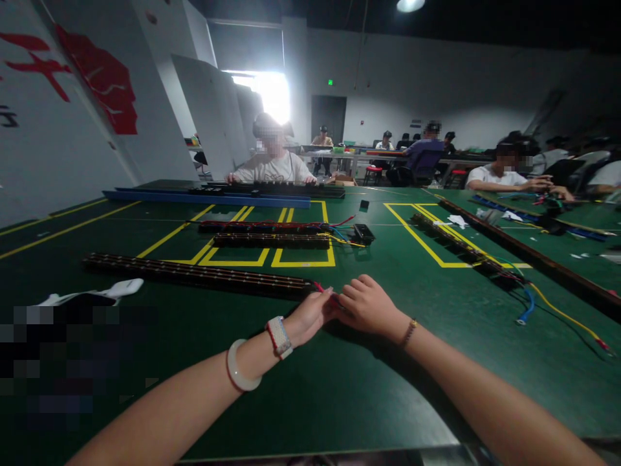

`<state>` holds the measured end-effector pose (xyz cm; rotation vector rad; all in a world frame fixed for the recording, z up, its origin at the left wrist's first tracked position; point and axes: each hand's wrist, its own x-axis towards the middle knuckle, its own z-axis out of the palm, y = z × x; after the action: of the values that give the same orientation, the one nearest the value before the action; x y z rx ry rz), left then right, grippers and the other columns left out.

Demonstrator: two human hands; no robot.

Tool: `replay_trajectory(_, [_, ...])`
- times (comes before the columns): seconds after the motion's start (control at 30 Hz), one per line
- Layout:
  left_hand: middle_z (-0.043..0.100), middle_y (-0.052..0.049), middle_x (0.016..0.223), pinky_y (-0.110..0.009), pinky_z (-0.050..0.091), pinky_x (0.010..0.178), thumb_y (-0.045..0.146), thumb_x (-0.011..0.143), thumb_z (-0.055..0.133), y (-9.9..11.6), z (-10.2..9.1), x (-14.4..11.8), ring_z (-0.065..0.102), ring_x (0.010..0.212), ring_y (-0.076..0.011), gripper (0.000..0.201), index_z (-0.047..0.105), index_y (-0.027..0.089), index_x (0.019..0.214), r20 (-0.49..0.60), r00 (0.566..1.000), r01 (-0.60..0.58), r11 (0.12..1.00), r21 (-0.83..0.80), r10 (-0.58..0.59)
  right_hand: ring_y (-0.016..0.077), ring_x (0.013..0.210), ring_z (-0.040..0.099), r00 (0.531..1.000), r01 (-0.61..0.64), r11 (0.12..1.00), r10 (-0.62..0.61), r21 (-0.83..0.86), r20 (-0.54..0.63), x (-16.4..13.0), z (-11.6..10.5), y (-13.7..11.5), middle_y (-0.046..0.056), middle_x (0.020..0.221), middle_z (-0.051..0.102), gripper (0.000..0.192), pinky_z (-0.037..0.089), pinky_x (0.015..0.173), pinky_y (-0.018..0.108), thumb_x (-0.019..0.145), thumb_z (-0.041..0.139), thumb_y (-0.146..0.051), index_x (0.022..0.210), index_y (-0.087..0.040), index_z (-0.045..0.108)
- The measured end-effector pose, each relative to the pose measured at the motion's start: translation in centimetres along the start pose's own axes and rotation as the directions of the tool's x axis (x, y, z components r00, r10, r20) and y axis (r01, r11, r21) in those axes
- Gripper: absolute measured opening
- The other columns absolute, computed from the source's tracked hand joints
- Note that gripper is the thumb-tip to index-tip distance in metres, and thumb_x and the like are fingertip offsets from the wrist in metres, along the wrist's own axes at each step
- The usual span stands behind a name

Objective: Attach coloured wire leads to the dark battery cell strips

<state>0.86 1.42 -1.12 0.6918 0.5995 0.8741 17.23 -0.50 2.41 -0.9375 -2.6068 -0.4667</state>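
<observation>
Strip point(198, 274), long and dark, flat on green counter point(339, 382); long axis 9-to-3 o'clock, right end touching both hands. Left hand point(310, 317) pinching red wire point(320, 287) there; right hand point(366, 304) at 3 o'clock alongside, grip hidden, cannot tell.

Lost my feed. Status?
Left hand and right hand pinch red wire at long strip's end. Nothing blocking.

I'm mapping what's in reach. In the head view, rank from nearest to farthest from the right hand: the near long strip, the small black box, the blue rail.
From the right hand:
1. Near long strip, its end just left of the hand.
2. Small black box, mid-table ahead.
3. Blue rail, far side, before the seated person.
</observation>
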Motion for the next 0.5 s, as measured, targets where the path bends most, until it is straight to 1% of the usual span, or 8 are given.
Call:
replay_trajectory(0.1, [0.061, -0.004, 0.064, -0.029, 0.050, 0.071, 0.024, 0.090, 0.049, 0.0, 0.1, 0.0, 0.060, 0.064, -0.0127, 0.024, 0.055, 0.012, 0.070, 0.008, 1.000, 0.006, 1.000, 0.018, -0.006, 0.0152, 0.062, 0.044, 0.996, -0.069, 0.998, 0.068, 0.012, 0.052, 0.2, 0.2, -0.2, 0.005, 0.064, 0.057, 0.029, 0.024, 0.064, 0.032, 0.090, 0.045, -0.034, 0.072, -0.018, 0.060])
replay_trajectory(0.23, [0.063, -0.007, 0.068, -0.031, 0.049, 0.073, 0.030, 0.092, 0.044, 0.3, 0.4, -0.2, 0.061, 0.065, -0.0142, 0.030, 0.056, 0.011, 0.072, 0.020, 0.999, 0.033, 0.996, 0.087, -0.035, 0.0143, 0.062, 0.046, 0.976, -0.188, 0.982, 0.187, 0.007, 0.109, 0.3, 0.3, 0.3, 0.005, 0.065, 0.059, 0.030, 0.023, 0.062, 0.031, 0.090, 0.045, -0.032, 0.068, -0.018, 0.059])
replay_trajectory(0.37, [0.063, -0.008, 0.069, -0.030, 0.049, 0.069, 0.032, 0.094, 0.039, 0.7, 0.8, -0.6, 0.062, 0.064, -0.0150, 0.032, 0.056, 0.011, 0.077, -0.048, 0.998, 0.043, 0.987, 0.153, -0.036, 0.0150, 0.064, 0.048, 0.947, -0.305, 0.952, 0.305, -0.020, 0.097, 0.1, 0.5, 2.0, 0.005, 0.067, 0.060, 0.031, 0.024, 0.062, 0.030, 0.090, 0.048, -0.035, 0.066, -0.018, 0.057])
replay_trajectory(0.5, [0.059, -0.006, 0.063, -0.030, 0.049, 0.064, 0.029, 0.095, 0.034, 0.9, 1.0, -0.9, 0.060, 0.057, -0.0143, 0.036, 0.055, 0.010, 0.073, -0.068, 0.996, 0.076, 0.980, 0.185, -0.065, 0.0154, 0.066, 0.050, 0.926, -0.375, 0.927, 0.375, -0.007, 0.052, 0.3, 1.7, 3.7, 0.004, 0.067, 0.060, 0.034, 0.025, 0.062, 0.029, 0.090, 0.048, -0.039, 0.065, -0.019, 0.056])
